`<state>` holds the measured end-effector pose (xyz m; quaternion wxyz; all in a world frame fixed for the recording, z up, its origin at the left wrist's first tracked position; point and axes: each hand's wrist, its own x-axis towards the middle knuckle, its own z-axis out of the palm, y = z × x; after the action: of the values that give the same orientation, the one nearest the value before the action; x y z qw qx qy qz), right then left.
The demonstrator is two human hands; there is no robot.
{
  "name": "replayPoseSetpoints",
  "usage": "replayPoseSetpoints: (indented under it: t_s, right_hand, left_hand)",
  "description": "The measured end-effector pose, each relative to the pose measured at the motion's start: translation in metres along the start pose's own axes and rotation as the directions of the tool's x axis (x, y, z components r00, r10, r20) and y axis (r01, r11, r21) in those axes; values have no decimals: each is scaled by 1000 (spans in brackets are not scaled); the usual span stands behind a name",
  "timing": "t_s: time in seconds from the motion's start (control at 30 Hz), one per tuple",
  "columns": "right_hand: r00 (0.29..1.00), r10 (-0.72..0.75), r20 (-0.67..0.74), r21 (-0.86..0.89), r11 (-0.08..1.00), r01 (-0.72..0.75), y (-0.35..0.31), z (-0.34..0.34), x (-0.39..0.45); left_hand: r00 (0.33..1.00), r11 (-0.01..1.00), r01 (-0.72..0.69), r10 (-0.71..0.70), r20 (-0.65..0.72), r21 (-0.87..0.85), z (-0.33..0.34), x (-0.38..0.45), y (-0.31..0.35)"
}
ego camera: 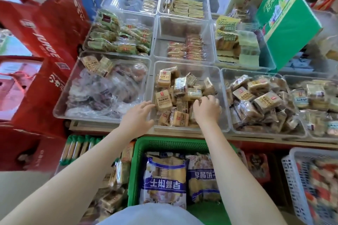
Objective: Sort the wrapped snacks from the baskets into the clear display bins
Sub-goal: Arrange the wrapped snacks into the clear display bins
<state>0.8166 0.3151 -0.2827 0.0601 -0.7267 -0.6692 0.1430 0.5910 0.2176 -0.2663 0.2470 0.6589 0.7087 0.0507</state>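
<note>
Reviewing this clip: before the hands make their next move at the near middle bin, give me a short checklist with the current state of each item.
1. Left hand free to work: ok, fingers spread at the near-left wall of the middle clear bin, touching a tan wrapped snack.
2. Right hand grip: cannot tell, fingers curl into the snack pile and hide what they hold.
3. Room in the bin: ok, its far part shows bare floor.
4. Matching snack type: ok, the packets in the bin look alike.
5. Supply within reach: ok, green basket below holds blue-labelled bags.
</note>
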Motion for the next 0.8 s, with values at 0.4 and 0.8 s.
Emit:
replayPoseSetpoints:
  t_s: [0.4, 0.8]
  right_hand:
    - [879, -474, 40, 214, 864, 456, -156, 73, -45]
    - [925, -367, 99, 46, 930, 364, -173, 91, -41]
  left_hand:
    - [885, 953, 101, -216, -412, -284, -19, -25, -80]
    - [934, 909, 327, -270, -233, 257, -64, 78, -145]
